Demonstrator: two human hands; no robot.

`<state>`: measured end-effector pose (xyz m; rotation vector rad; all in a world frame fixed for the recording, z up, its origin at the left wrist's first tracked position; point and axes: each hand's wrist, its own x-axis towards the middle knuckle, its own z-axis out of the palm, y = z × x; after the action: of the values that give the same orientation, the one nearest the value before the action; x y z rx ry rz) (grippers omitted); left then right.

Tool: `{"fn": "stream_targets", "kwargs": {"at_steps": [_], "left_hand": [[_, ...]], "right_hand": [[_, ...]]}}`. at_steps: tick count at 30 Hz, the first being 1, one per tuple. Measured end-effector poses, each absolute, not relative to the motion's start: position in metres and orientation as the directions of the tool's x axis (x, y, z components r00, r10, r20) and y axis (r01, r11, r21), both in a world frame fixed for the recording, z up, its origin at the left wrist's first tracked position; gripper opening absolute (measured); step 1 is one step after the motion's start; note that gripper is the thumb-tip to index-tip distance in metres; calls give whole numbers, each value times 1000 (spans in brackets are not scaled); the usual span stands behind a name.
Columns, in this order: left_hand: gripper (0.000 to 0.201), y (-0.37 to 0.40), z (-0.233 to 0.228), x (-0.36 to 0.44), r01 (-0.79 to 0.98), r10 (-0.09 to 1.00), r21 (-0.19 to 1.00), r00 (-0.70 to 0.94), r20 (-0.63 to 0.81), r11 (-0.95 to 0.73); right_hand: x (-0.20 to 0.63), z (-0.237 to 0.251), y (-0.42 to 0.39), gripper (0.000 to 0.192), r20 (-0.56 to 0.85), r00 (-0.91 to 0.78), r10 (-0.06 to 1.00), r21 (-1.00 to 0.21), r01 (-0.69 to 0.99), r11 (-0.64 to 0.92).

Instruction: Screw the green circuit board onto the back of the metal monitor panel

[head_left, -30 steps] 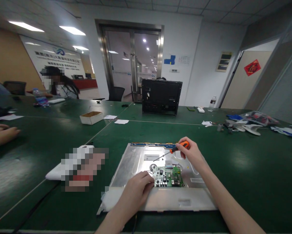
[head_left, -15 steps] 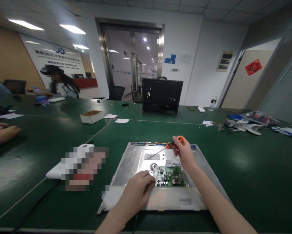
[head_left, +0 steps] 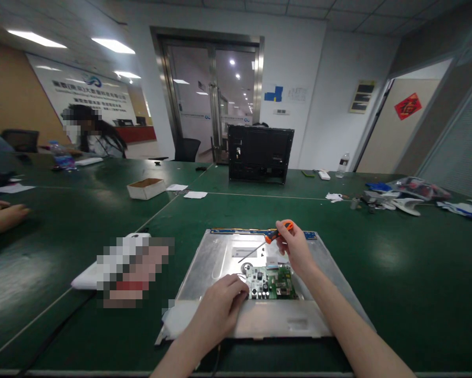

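Two hands work over one landmark, the green circuit board seated near the middle of a metal back panel that lies flat on the green bench. The left hand rests on the panel at the board's left edge, fingers curled narrow, their tips touching or just beside that edge; we cannot tell whether they pinch anything small. The right hand hovers beyond the board's far edge, its grip closed around the orange handle of a screwdriver. The shaft slants down and left, and its tip hangs above the bare panel just beyond the board's far-left corner, apart from any screw we can make out.

To do this step well, we judge that the left hand should press the panel steady beside the board, clear of the components, while the right hand brings the shaft nearly upright before seating the tip, so it does not skid onto the board.

Well beyond the board stand a black monitor shell and a small open box; another person's hand lies far to the board's left.
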<state>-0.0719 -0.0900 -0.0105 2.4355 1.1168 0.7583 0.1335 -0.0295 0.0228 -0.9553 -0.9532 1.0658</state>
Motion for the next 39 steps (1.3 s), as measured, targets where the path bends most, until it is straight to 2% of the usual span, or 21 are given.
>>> {"fn": "stream_targets", "kwargs": {"at_steps": [8,13,16,20,25,31,39], "left_hand": [[18,-91,-9,-73,574,780,539,538,320,-617],[19,-89,-11,-73,569,785,552,532,319,-610],[19,-89,-12,-73,567,786,557,533,314,-607],[19,-90,-11,-73,569,791,563,529,307,-600],[18,-91,-9,-72,564,800,586,528,286,-582],[16,-91,-9,-72,554,811,610,508,290,-566],[19,-92,-11,-73,549,800,601,523,295,-581]], "right_hand": [[126,50,-36,39,411,191,892,-909,15,416],[113,73,-48,31,634,114,764,-760,269,591],[108,69,-58,26,714,71,696,-668,366,648],[105,54,-70,22,755,74,651,-611,441,658],[100,39,-73,33,725,5,689,-636,388,667],[93,28,-69,30,774,-82,628,-546,416,727],[90,20,-67,33,792,-109,601,-502,444,742]]}}
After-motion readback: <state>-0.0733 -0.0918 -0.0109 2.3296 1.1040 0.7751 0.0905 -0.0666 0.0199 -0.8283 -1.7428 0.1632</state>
